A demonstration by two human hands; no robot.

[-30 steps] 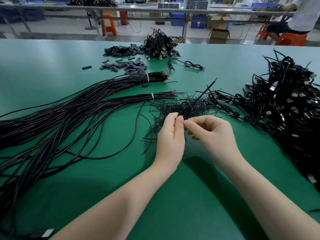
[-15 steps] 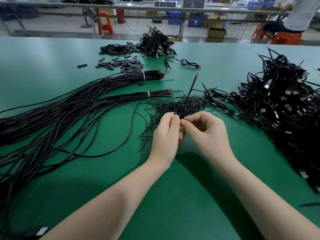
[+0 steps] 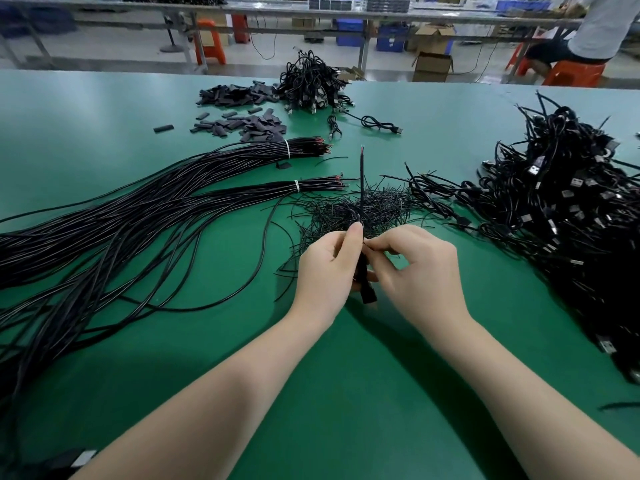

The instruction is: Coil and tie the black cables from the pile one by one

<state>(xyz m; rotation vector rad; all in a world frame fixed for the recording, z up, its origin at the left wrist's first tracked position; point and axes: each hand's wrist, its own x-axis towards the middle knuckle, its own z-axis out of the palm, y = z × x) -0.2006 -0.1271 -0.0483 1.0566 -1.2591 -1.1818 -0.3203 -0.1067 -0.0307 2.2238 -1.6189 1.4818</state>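
A small coiled black cable (image 3: 364,278) sits upright between a person's two hands, just above a green table (image 3: 346,393). One loose end of it sticks straight up past the fingertips, showing a bared tip. The left hand (image 3: 329,271) curls around the coil and grips it from the left. The right hand (image 3: 419,271) pinches a thin black tie at the top of the coil, thumb and forefinger pressed together.

Just behind the hands lies a loose heap of thin black twist ties (image 3: 360,209). To the left, long black cables (image 3: 121,220) fan across the table, gathered into two bundles, each cinched near its red-tipped end with a white band (image 3: 287,148). To the right rises a big tangled pile of coiled cables (image 3: 568,216) with plug ends. Farther back sit a smaller heap of cables (image 3: 311,84) and scattered short dark sleeves (image 3: 249,124). Beyond the table, another person sits on an orange stool (image 3: 571,72).
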